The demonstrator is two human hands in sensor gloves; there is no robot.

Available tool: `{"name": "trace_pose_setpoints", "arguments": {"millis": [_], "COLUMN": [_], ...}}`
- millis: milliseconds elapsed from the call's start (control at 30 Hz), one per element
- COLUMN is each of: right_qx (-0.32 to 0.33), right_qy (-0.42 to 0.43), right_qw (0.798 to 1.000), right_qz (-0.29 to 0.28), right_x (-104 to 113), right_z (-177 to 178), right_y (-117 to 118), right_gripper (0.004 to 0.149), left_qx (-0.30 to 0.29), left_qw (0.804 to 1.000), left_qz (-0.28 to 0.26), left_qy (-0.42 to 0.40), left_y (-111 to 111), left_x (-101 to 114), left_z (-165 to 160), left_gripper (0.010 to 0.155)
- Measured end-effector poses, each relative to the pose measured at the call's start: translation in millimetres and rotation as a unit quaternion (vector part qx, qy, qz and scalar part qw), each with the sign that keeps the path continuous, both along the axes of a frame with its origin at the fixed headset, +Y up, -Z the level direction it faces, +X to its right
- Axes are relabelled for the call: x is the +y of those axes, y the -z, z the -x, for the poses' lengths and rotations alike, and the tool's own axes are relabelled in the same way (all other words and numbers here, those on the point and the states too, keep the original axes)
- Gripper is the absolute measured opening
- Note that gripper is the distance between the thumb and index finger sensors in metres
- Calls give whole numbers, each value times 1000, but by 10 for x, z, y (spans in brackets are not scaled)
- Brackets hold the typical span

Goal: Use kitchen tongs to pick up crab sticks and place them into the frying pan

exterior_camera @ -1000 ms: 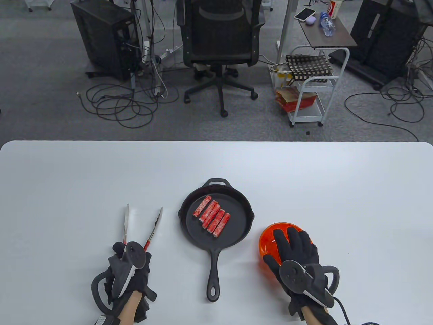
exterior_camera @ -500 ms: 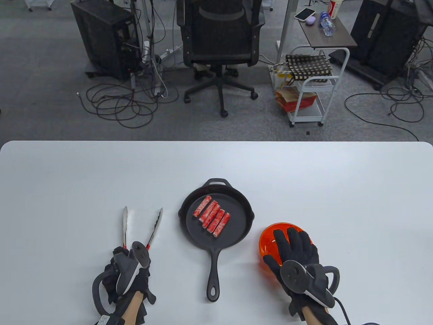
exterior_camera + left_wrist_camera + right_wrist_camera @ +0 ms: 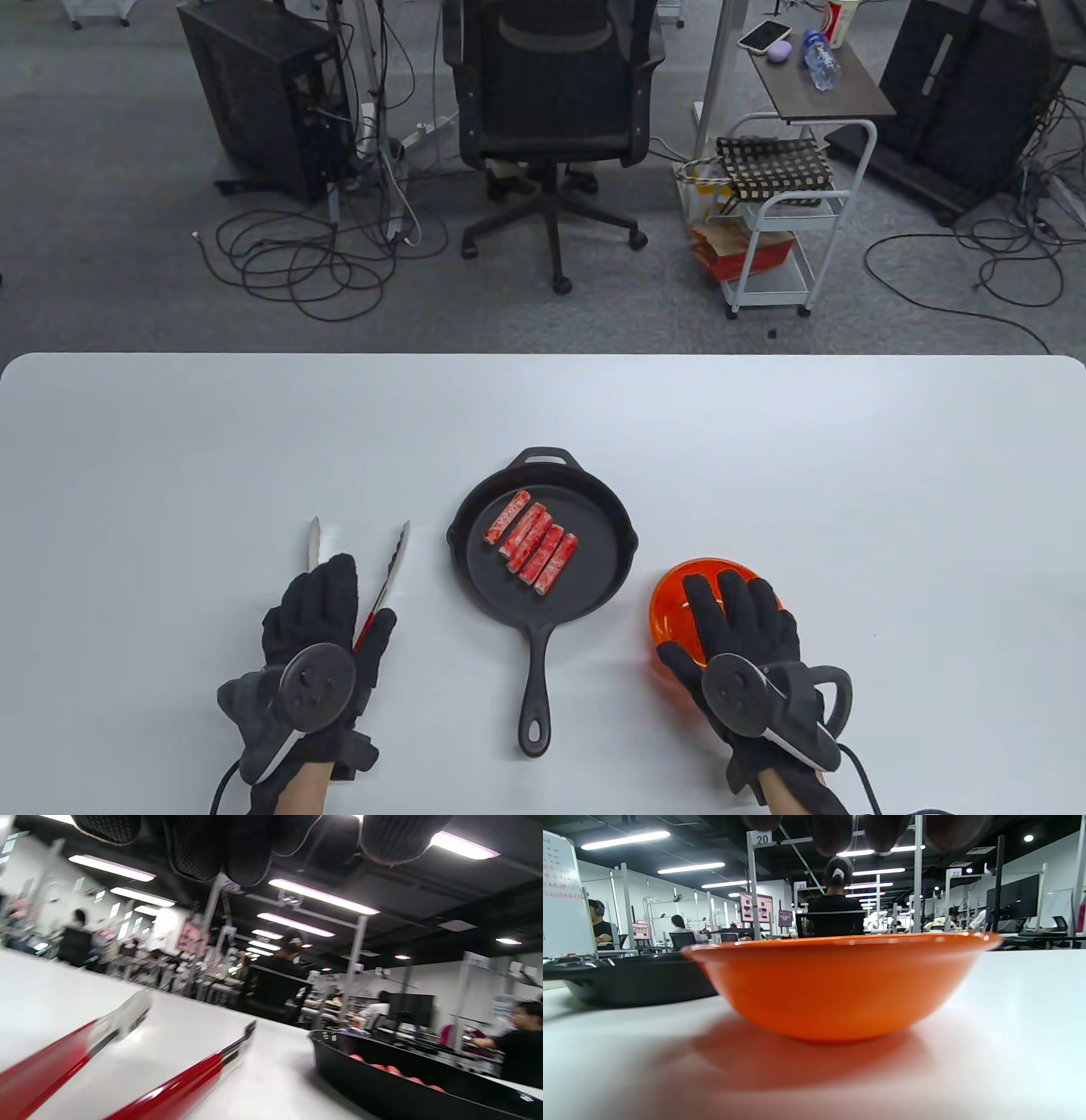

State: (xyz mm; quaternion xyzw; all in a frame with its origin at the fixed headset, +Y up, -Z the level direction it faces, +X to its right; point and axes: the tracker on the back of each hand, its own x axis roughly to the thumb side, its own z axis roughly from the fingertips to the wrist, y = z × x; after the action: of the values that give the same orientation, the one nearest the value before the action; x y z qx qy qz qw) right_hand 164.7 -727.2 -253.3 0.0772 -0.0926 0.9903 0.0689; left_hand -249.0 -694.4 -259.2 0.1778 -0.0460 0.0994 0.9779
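Note:
Several red-and-white crab sticks (image 3: 533,548) lie side by side in the black cast-iron frying pan (image 3: 594,586) at mid-table. The metal tongs (image 3: 392,560) with red handles lie spread apart on the table left of the pan. My left hand (image 3: 327,594) lies palm down over their handles with straight fingers, gripping nothing. In the left wrist view the red tong arms (image 3: 182,1086) stretch away below my fingertips (image 3: 237,849), and the pan (image 3: 382,1086) stands to the right. My right hand (image 3: 730,611) rests flat over the orange bowl (image 3: 674,607).
The orange bowl (image 3: 840,984) fills the right wrist view, with the pan (image 3: 636,980) behind it on the left. The pan's long handle (image 3: 536,679) points toward the table's near edge between my hands. An office chair (image 3: 556,102) stands beyond the far edge.
My left hand has let go of the tong handles, turned palm down and straightened its fingers over them. The tongs now lie on the table. The right hand has not moved.

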Motion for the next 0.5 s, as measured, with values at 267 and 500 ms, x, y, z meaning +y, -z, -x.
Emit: {"name": "trace_pose_setpoints", "arguments": {"millis": [267, 500], "right_qx": [20, 31], "right_qy": [-37, -67], "right_qw": [999, 997], "right_qz": [-6, 26], "right_x": [7, -52], "right_z": [77, 143], "right_y": [-13, 18], "right_gripper": [79, 81], "left_qx": [-88, -110], "left_qw": [991, 973], "left_qz": [69, 161], "left_qy": [71, 126], "left_y": [39, 116], "left_x": [-188, -380], "left_z": [-375, -517], "left_gripper": [84, 94]}}
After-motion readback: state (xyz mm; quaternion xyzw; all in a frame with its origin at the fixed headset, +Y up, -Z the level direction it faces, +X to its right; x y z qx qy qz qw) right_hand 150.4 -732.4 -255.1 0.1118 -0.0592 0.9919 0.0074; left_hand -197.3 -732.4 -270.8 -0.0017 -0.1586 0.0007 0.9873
